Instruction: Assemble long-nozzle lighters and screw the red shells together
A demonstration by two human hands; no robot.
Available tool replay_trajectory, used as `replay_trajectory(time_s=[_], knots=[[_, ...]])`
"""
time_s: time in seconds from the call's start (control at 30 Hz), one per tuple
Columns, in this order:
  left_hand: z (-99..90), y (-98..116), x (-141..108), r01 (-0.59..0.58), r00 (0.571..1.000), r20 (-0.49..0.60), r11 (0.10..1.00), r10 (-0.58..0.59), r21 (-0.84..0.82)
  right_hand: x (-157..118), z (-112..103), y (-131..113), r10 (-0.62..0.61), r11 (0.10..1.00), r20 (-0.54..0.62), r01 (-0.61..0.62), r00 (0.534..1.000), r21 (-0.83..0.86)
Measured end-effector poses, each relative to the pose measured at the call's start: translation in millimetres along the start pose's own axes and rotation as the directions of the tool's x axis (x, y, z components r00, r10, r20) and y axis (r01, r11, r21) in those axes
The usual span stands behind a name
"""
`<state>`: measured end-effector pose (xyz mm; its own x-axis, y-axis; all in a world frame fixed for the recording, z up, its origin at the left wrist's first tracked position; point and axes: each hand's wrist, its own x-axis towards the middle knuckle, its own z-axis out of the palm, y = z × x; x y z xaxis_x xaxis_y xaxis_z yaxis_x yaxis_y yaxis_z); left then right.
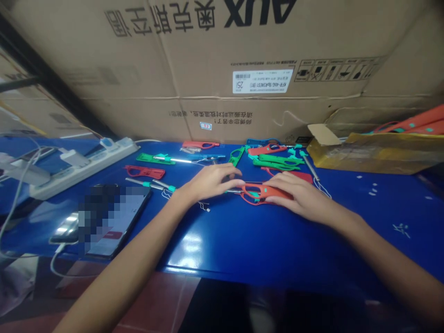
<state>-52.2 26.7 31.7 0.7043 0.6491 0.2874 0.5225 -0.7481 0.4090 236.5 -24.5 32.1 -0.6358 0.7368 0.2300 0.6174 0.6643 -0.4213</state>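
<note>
An orange long-neck lighter (267, 190) with a teal trigger part lies low over the blue table. My right hand (298, 192) is closed around its handle end. With fingers bent, my left hand (217, 181) is at the lighter's front, its thumb and fingers about the metal tube; the fingertips partly hide it. Behind the hands are a green handle shell (277, 162), a red-orange shell (267, 149) and a small green shell (237, 156). Metal tubes (157, 184) with teal parts and white wires lie left of my left hand.
A cardboard wall (208, 69) closes off the back. At the right stands an open box (374, 152) with orange shells (416, 122). A white power strip (86, 166), cables and phones (118, 226) occupy the left. Red shells (144, 172) and a green shell (156, 159) lie nearby.
</note>
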Motion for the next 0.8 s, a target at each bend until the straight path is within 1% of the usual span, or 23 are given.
replay_trajectory(time_s=[0.07,0.17,0.27,0.37,0.53,0.8], knots=[[-0.2,-0.2,0.5,-0.032,0.999,0.015,1.000,0.032,0.000,0.5,1.3,-1.7,-0.014,1.000,0.023,0.014,1.000,0.025],[-0.7,-1.3,0.9,-0.104,0.994,0.017,0.993,0.105,-0.048,0.3,2.6,-1.0,-0.007,1.000,0.041,0.006,0.999,0.026],[0.1,-1.2,1.0,-0.129,0.988,0.072,0.987,0.136,-0.095,-0.5,2.7,1.0,0.000,1.000,0.055,-0.002,0.998,0.027],[1.7,-0.3,0.7,-0.119,0.986,0.109,0.988,0.130,-0.101,-1.4,1.8,2.4,-0.002,0.999,0.061,0.000,0.998,0.034],[2.6,0.1,0.3,-0.119,0.985,0.117,0.990,0.127,-0.077,-2.4,0.7,3.8,0.001,1.000,0.068,-0.003,0.998,0.023],[1.8,1.1,0.4,-0.096,0.983,0.146,0.991,0.109,-0.097,-3.6,2.0,5.7,0.011,1.000,0.096,-0.013,0.995,0.017]])
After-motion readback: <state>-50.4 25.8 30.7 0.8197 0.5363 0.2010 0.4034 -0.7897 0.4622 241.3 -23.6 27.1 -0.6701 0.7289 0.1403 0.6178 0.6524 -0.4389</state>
